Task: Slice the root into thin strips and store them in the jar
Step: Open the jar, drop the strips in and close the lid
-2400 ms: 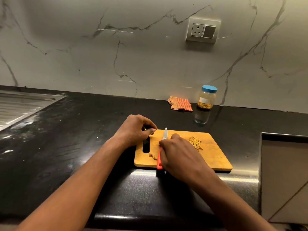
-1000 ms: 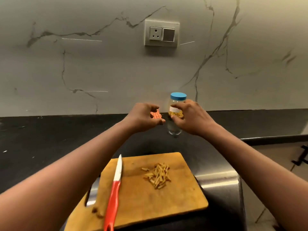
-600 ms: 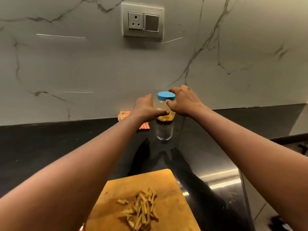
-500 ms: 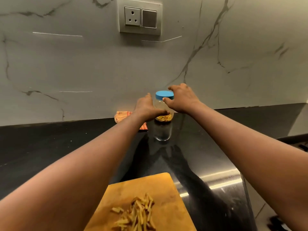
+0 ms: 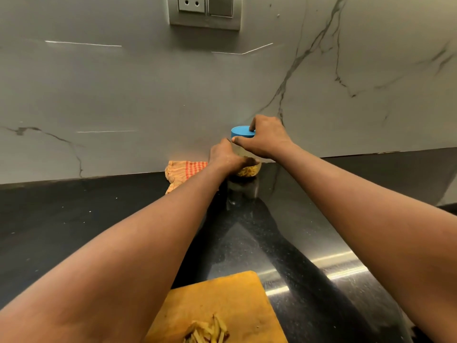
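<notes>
A clear jar point(image 5: 248, 169) with yellow strips in its bottom stands on the black counter against the marble wall. My left hand point(image 5: 223, 157) grips the jar's body from the left. My right hand point(image 5: 265, 138) grips the blue lid point(image 5: 241, 131) on top, thumb at the front rim and a finger on the lid's top. A pile of thin root strips point(image 5: 207, 331) lies on the wooden cutting board point(image 5: 222, 300) at the bottom edge of the view. The knife is out of view.
An orange checked cloth point(image 5: 184, 170) lies bunched on the counter point(image 5: 74, 219) just left of the jar. A wall socket and switch plate point(image 5: 205, 11) sits high on the marble backsplash. The counter's shiny front edge point(image 5: 341, 266) runs to the right of the board.
Both hands left the board and knife and reached to the jar at the wall. My left hand now holds the jar's body and my right hand has closed over the lid.
</notes>
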{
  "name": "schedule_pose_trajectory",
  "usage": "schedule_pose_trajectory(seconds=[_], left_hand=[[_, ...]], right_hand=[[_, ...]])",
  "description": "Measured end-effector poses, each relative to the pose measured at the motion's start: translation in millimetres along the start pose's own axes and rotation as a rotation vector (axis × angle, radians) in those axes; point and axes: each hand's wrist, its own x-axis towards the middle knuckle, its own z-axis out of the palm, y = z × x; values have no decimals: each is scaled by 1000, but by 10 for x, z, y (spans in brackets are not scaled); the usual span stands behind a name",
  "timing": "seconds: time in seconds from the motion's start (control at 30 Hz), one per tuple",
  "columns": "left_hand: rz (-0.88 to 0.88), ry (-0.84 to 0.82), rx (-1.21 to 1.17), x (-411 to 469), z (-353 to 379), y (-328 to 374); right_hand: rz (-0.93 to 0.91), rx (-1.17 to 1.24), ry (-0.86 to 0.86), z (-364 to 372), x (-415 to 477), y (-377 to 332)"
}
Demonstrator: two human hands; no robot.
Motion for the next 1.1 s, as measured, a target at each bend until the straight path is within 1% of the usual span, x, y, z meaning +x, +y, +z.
schedule_pose_trajectory(seconds=[0.1, 0.23, 0.37, 0.67, 0.8, 0.93, 1.1], left_hand=[[-16, -19, -40, -37, -61, -8], [26, -59, -64, -251, -173, 24], [75, -113, -82, -590, -352, -54], [87, -106, -88, -1665, -1217, -514], [102, -69, -108, -2058, -1496, -682], [135, -27, -157, -2251, -1597, -820], [167, 9, -157, -2276, -1594, -843]], right_hand=[[-23, -20, 16, -61, -38, -38], [-43, -56, 22, -211, -202, -112], [-70, -57, 37, -376, -550, -276], [-223, 35, 27, -696, -1493, -1170], [-291, 90, 51, -699, -1761, -1462], [-340, 138, 60, -686, -1872, -1589], [-381, 210, 59, -655, -1854, -1545]])
